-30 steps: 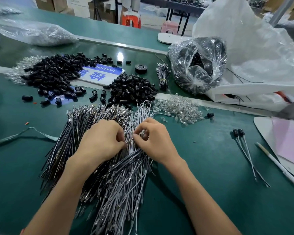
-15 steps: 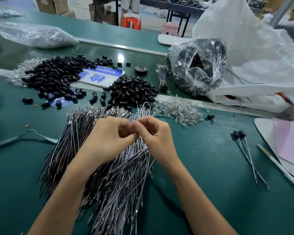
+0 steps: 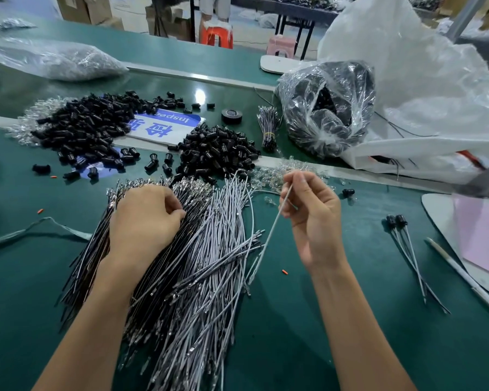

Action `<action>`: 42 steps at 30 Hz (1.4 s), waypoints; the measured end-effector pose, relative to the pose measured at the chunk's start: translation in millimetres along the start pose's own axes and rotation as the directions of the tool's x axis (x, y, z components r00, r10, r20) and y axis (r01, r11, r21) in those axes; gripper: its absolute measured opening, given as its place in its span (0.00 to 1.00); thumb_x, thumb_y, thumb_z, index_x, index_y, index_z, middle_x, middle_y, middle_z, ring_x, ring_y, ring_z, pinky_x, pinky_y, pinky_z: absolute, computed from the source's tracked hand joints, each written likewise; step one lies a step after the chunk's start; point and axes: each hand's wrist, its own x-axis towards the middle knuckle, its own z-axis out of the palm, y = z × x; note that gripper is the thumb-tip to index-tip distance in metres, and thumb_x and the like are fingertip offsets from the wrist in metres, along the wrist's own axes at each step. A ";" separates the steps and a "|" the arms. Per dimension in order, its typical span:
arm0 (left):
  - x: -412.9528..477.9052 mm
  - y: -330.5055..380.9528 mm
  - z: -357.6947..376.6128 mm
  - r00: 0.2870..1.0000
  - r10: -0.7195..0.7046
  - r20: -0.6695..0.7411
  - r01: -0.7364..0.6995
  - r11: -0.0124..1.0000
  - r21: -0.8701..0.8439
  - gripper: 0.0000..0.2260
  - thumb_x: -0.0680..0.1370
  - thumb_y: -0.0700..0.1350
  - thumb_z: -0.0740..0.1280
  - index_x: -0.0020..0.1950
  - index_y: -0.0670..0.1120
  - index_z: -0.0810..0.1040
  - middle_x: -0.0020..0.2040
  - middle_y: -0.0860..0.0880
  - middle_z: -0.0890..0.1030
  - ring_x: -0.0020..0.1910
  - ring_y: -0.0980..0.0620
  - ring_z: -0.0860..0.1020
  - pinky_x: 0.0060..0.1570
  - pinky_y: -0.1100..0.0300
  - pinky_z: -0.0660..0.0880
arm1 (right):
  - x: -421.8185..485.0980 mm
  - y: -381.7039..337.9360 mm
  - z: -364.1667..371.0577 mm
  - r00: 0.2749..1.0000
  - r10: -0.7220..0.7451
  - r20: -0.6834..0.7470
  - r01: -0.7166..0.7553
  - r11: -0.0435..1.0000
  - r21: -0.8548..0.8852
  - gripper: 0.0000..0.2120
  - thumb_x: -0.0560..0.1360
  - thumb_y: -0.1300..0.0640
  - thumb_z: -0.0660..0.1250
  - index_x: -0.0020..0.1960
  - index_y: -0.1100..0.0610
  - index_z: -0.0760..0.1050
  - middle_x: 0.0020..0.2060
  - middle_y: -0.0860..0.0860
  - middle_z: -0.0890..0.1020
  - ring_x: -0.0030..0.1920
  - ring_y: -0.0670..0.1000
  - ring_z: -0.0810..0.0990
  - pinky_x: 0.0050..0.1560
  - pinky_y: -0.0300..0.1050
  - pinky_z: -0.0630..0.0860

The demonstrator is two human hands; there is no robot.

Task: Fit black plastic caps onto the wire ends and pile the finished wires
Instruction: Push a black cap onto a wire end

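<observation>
A broad pile of wires (image 3: 203,277) lies on the green table, dark ones on its left and grey ones on its right. My left hand (image 3: 144,221) rests on the dark wires with fingers curled, its fingertips pinching at one of them. My right hand (image 3: 314,218) is raised to the right of the pile and pinches one grey wire (image 3: 268,238), which hangs down slanting to the left. A heap of black caps (image 3: 218,148) sits just beyond the pile, and a larger heap (image 3: 82,128) is at the far left. Two capped wires (image 3: 407,249) lie to the right.
Small clear parts (image 3: 268,176) lie beyond my right hand, with one loose cap (image 3: 348,192) nearby. Behind them are a tied wire bundle (image 3: 268,128), a tape roll (image 3: 232,115), a clear bag of black parts (image 3: 325,108) and a big white bag (image 3: 421,94). A white pen (image 3: 463,277) and a pink sheet (image 3: 483,235) lie at the right edge.
My hands were together over the pile; now my right hand has pulled a grey wire up and to the right. My left hand stays on the dark wires.
</observation>
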 end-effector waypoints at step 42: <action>-23.4 60.8 39.2 0.817 0.516 0.258 0.039 0.397 -0.917 0.08 0.70 0.41 0.73 0.47 0.42 0.80 0.38 0.43 0.85 0.39 0.48 0.84 0.44 0.58 0.81 | 5.3 -4.5 -10.0 0.972 0.039 -0.230 -0.017 0.995 0.099 0.07 0.71 0.56 0.69 0.43 0.58 0.84 0.37 0.51 0.82 0.35 0.45 0.76 0.35 0.35 0.73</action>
